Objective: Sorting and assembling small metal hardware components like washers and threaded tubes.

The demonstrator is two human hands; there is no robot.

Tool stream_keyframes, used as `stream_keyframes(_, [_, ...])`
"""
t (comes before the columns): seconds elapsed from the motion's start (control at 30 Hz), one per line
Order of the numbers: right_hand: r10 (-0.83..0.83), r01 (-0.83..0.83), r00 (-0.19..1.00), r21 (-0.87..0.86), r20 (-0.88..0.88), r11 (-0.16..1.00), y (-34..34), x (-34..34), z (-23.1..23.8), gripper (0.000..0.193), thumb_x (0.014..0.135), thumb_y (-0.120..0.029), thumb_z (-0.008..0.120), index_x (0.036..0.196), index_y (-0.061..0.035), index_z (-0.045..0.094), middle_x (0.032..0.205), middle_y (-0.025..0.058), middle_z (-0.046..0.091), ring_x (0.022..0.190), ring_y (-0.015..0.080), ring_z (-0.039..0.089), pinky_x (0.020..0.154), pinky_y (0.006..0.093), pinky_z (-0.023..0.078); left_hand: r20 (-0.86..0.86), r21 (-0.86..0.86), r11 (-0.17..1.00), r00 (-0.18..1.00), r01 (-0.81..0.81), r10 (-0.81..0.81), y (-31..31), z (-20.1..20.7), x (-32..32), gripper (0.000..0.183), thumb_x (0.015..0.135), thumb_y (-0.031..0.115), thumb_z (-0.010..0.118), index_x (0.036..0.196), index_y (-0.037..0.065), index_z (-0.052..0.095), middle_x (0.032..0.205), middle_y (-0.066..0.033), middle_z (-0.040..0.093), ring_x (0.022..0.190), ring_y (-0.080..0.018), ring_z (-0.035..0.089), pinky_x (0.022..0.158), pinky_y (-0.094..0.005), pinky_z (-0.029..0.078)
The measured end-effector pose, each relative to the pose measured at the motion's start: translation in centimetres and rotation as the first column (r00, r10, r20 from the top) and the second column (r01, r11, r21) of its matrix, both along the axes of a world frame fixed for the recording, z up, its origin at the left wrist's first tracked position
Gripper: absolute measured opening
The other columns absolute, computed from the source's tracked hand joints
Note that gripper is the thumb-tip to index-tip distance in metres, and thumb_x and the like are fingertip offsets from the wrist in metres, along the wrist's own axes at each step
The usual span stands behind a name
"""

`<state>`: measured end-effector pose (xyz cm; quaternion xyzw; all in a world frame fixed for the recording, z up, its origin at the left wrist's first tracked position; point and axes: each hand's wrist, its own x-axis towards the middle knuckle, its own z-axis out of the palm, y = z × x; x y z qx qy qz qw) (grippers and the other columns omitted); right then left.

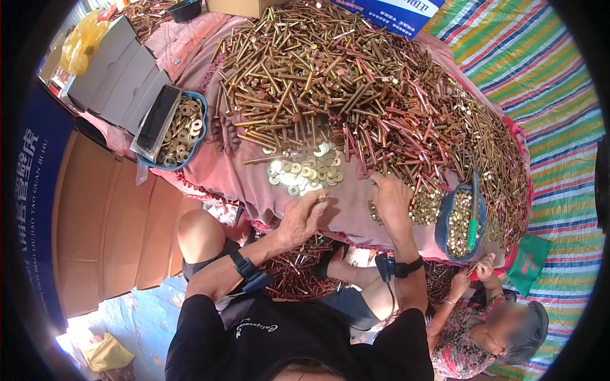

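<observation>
My left hand (301,219) is closed at the near edge of the pink cloth, with a small brass-coloured piece, too small to name surely, at its fingertips. Just beyond it lies a loose heap of flat washers (306,170), brightly lit. My right hand (392,198) is over the cloth with its fingers bent together, close to the front of a big pile of bolts (330,76). What those fingers pinch, if anything, cannot be made out. Small nuts (424,206) are spread beside the right hand, next to a blue basket of nuts (459,222) with a green-handled tool (472,235) in it.
At the left stands a blue basket of washers (184,136) with a dark phone-like slab (159,122) on its edge. Grey boxes (117,73) and brown cartons (105,219) flank the table. Another person (483,324) works at the lower right, near a green bag (529,263).
</observation>
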<state>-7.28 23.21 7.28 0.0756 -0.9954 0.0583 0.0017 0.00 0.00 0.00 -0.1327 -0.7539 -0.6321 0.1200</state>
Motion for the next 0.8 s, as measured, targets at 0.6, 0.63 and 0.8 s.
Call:
stream_keyframes(0.6, [0.37,0.119,0.907,-0.965,0.201,0.233,-5.4,3.4,1.8,0.033,0.105,-0.016,0.06,0.129,0.0056,0.061,0.092,0.0105,0.072,0.08,0.0126,0.068,0.069,0.0255,0.055,-0.088,0.013,1.0,0.996,-0.014,0.016,0.4,0.7,-0.3,0.028,0.099,0.003,0.063,0.126,0.003,0.061,0.079,-0.0138,0.067,0.064,-0.0214,0.067,0.057,-0.0328,0.052])
stream_keyframes(0.63, [0.375,0.078,0.909,-0.957,0.182,0.278,-5.8,3.6,2.0,0.032,0.105,-0.015,0.059,0.129,0.0058,0.061,0.092,0.0098,0.072,0.08,0.0122,0.068,0.069,0.0254,0.055,-0.095,0.012,1.0,0.995,-0.009,0.01,0.3,0.8,-0.3,0.029,0.098,0.001,0.062,0.128,0.002,0.061,0.081,-0.0143,0.068,0.067,-0.0227,0.069,0.059,-0.0333,0.053])
stream_keyframes(0.8, [0.356,0.012,0.92,-0.919,0.164,0.393,-6.5,3.8,2.2,0.031,0.105,-0.015,0.059,0.128,0.0054,0.061,0.09,0.0075,0.071,0.082,0.0115,0.068,0.072,0.0249,0.055,-0.049,0.021,1.0,0.999,0.02,-0.019,0.1,0.5,-0.3,0.031,0.098,-0.001,0.061,0.129,0.002,0.061,0.085,-0.0156,0.07,0.072,-0.0263,0.071,0.064,-0.0348,0.056])
